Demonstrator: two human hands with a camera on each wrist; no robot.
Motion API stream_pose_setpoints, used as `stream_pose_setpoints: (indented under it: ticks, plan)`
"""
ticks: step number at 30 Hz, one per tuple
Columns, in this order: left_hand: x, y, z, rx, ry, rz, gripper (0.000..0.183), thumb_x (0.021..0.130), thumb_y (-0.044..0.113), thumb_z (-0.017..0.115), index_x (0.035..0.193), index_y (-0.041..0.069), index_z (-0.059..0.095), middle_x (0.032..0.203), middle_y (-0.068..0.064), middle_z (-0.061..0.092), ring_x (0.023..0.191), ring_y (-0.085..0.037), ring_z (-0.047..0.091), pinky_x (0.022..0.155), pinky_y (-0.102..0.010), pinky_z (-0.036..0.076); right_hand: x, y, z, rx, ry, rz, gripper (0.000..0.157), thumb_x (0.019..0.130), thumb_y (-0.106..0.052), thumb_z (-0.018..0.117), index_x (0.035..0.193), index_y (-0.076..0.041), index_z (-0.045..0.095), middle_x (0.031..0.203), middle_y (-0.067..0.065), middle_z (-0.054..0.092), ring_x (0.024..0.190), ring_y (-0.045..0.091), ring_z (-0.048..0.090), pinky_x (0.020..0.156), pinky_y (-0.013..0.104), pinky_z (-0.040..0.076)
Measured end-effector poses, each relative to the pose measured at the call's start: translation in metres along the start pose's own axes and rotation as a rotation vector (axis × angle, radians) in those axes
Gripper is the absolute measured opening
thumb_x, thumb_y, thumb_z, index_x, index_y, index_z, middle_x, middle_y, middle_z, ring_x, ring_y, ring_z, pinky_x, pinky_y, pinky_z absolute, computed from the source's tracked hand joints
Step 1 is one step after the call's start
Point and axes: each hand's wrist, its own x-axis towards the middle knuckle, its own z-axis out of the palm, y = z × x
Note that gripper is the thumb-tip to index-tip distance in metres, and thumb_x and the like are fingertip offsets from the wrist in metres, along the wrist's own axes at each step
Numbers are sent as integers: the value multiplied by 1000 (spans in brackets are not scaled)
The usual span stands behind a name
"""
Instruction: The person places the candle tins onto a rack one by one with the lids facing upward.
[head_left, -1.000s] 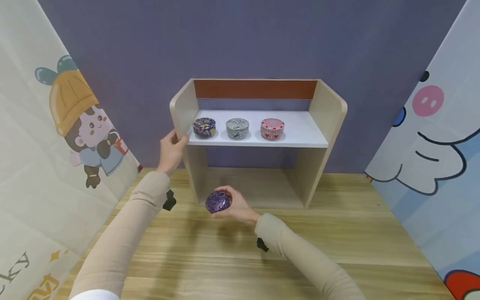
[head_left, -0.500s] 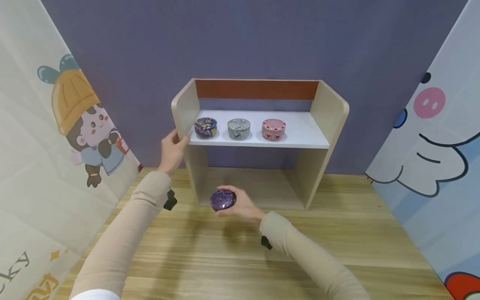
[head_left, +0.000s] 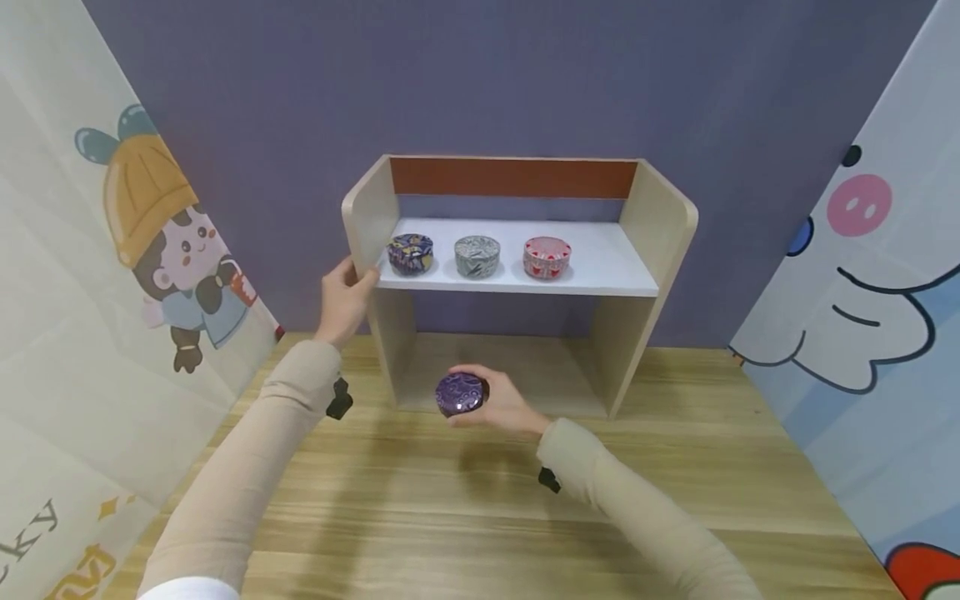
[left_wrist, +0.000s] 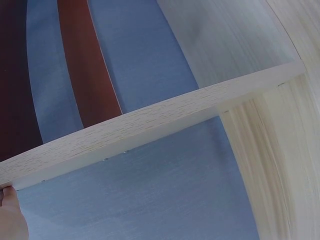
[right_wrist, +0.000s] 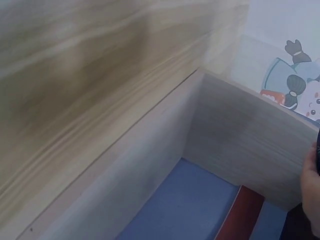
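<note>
My right hand [head_left: 502, 406] holds a round purple tin [head_left: 461, 393] with a swirl pattern, fingers and thumb around its sides, in front of the lower compartment of a small wooden shelf [head_left: 637, 358]. In the right wrist view only a bit of that hand [right_wrist: 311, 200] shows at the right edge. My left hand [head_left: 345, 304] grips the front edge of the shelf's left side panel, thumb at the front. On the white upper board stand a dark blue floral tin [head_left: 410, 254], a grey-green leaf tin [head_left: 477, 257] and a pink-and-red tin [head_left: 547, 257].
The shelf stands on a wood-grain table [head_left: 420, 517] against a grey-blue backdrop [head_left: 510, 75]. A brown-red strip [head_left: 513, 177] crosses its upper back. Printed cartoon panels flank the table, one at the left [head_left: 67, 275] and one at the right [head_left: 885, 333].
My right hand has carried the purple tin to the right and slightly upward along the front of the shelf. The left hand keeps its grip on the side panel.
</note>
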Motion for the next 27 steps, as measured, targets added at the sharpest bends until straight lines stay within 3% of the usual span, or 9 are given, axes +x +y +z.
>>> stream_pose_setpoints:
  ticks: [9,15,27]
  plan:
    - [-1,2,0,-13,-3,-13,47,90,16,53,135,8,44,131,-18,51,114,-27,52,101,-37,43,-12,-14,-18,-93,20,-11,67,60,-15,84,121,-20,57,117,7,61,108,24,55,96,42,44]
    - [-1,0,0,-13,-3,-10,46,90,15,53,134,7,45,131,-17,52,113,-25,53,100,-36,43,-17,-13,-31,-106,25,-11,68,60,-20,85,122,-22,57,118,7,60,108,25,54,95,43,44]
    - [0,-1,1,10,4,5,46,89,16,51,134,6,45,130,-19,52,114,-26,53,99,-36,44,-28,-25,-64,-98,57,21,69,66,-17,82,128,-17,52,125,13,55,112,28,53,95,41,46]
